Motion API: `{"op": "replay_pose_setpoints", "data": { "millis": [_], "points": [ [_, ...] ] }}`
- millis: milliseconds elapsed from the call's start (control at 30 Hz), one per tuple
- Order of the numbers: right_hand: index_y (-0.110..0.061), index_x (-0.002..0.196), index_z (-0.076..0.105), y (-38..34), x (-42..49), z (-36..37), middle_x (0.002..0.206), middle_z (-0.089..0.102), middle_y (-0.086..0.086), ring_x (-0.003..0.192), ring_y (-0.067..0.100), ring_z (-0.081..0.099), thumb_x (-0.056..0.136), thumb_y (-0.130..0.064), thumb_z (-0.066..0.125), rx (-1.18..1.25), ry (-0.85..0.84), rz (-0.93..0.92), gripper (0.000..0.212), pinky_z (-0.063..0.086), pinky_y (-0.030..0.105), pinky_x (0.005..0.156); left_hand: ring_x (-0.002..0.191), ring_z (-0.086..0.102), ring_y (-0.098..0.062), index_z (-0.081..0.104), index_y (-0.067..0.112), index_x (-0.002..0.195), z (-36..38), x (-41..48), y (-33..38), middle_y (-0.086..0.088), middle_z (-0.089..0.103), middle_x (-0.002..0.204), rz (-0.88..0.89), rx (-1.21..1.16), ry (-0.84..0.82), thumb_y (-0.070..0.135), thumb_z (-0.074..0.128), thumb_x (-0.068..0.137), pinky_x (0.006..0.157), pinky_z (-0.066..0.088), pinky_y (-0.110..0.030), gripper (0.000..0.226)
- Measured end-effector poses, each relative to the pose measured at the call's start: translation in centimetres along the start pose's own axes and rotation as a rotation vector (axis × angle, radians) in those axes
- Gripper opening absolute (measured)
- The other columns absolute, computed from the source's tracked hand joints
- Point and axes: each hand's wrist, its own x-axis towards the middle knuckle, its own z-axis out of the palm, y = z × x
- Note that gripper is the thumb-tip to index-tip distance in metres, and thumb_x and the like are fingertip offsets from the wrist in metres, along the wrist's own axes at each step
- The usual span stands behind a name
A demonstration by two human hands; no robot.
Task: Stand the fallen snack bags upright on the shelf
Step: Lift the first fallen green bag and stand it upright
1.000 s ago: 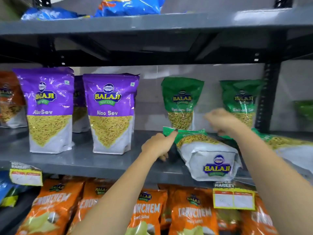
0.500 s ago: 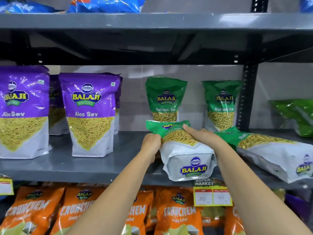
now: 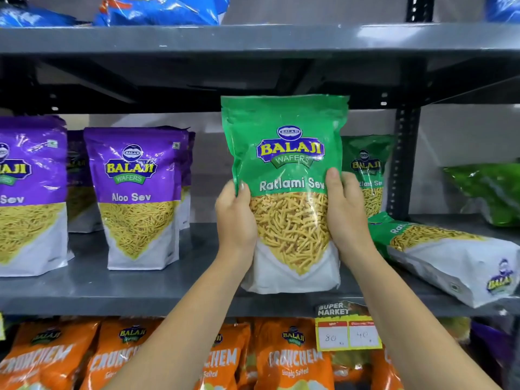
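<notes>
A: What is around the held bag?
B: Both hands clamp one green Ratlami Sev bag: left hand on its left edge, right hand on its right edge, thumbs on the front. The bag is upright, label to the camera, its white bottom at the front part of the grey middle shelf; I cannot tell if it touches the shelf or is just above.

A: Anything in the way?
B: Just behind it on the right stands another green bag, partly hidden by the held one. To the right a fallen green bag lies on its side, bottom toward the front edge, near the right hand but apart. Past the black upright post is one more green pack, blurred.

A: Count pls, left side?
B: 2 purple Aloo Sev bags upright in the front row, well apart from the hands, w/ more purple ones behind; exact nr I cannot tell. So 3 clear Ratlami bags: 1 held, 1 standing, 1 lying.

A: Other levels?
B: Orange Crunchem bags on the lower shelf, at least 4, some cut off by the arms. Blue bags on the top shelf. One price tag hangs on the shelf edge, showing 80 & 40
</notes>
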Motion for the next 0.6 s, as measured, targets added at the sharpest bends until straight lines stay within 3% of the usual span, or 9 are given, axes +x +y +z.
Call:
{"op": "replay_pose_setpoints", "data": {
  "millis": [100, 167, 333, 467, 533, 600],
  "points": [
    [-0.015, 0.099, 0.052, 0.3, -0.5, 0.3, 0.076, 0.047, -0.013, 0.061, -0.009, 0.043, 0.102, -0.038, 0.037, 0.04, 0.045, -0.118, 0.028, 0.037, 0.009, 0.059, 0.087, 0.064, -0.007, 0.065, 0.022, 0.094, -0.3, -0.3, 0.4, 0.008, 0.07, 0.091, 0.092, -0.018, -0.014, 0.01, 0.037, 0.1, 0.077, 0.05, -0.021, 0.031],
    [-0.014, 0.098, 0.052, 0.5, -0.5, 0.7, 0.075, 0.046, -0.013, 0.06, -0.008, 0.042, 0.102, -0.037, 0.038, 0.043, 0.051, -0.141, 0.027, 0.036, 0.011, 0.061, 0.09, 0.064, -0.007, 0.065, 0.022, 0.096, -0.5, -0.2, 0.1, 0.007, 0.07, 0.094, 0.12, -0.012, -0.013, 0.01, 0.036, 0.1, 0.079, 0.051, -0.022, 0.031],
    [-0.016, 0.104, 0.051, 1.6, 0.3, 1.9, 0.08, 0.053, -0.009, 0.069, -0.001, 0.048, 0.102, -0.038, 0.037, 0.062, 0.031, -0.145, 0.026, 0.043, 0.031, 0.071, 0.088, 0.062, -0.006, 0.062, 0.022, 0.096, -1.1, 0.8, -0.7, 0.006, 0.068, 0.094, 0.166, 0.028, 0.003, 0.009, 0.035, 0.1, 0.081, 0.051, -0.021, 0.03],
    [-0.014, 0.099, 0.046, 2.6, 1.1, 4.5, 0.074, 0.045, -0.011, 0.062, -0.007, 0.044, 0.104, -0.031, 0.036, 0.054, 0.02, -0.187, 0.021, 0.036, 0.019, 0.062, 0.077, 0.056, 0.009, 0.058, 0.027, 0.09, -2.2, 3.6, -2.5, 0.01, 0.062, 0.088, 0.236, 0.147, 0.061, 0.009, 0.036, 0.099, 0.076, 0.044, -0.014, 0.03],
    [-0.016, 0.099, 0.045, 3.7, 1.3, 6.1, 0.078, 0.049, -0.01, 0.068, -0.007, 0.047, 0.103, -0.028, 0.037, 0.044, 0.036, -0.197, 0.016, 0.037, 0.02, 0.065, 0.072, 0.053, 0.011, 0.055, 0.029, 0.087, -3.0, 4.9, -3.8, 0.013, 0.057, 0.083, 0.248, 0.263, 0.092, 0.014, 0.036, 0.097, 0.071, 0.04, -0.011, 0.026],
    [-0.017, 0.101, 0.045, 5.2, 1.3, 7.5, 0.087, 0.053, -0.007, 0.077, -0.006, 0.049, 0.103, -0.024, 0.038, 0.065, 0.029, -0.201, 0.01, 0.038, 0.02, 0.071, 0.067, 0.049, 0.011, 0.054, 0.017, 0.085, -3.8, 5.6, -5.1, 0.013, 0.05, 0.075, 0.253, 0.352, 0.134, 0.017, 0.035, 0.094, 0.064, 0.035, -0.014, 0.021]
  ]
}}
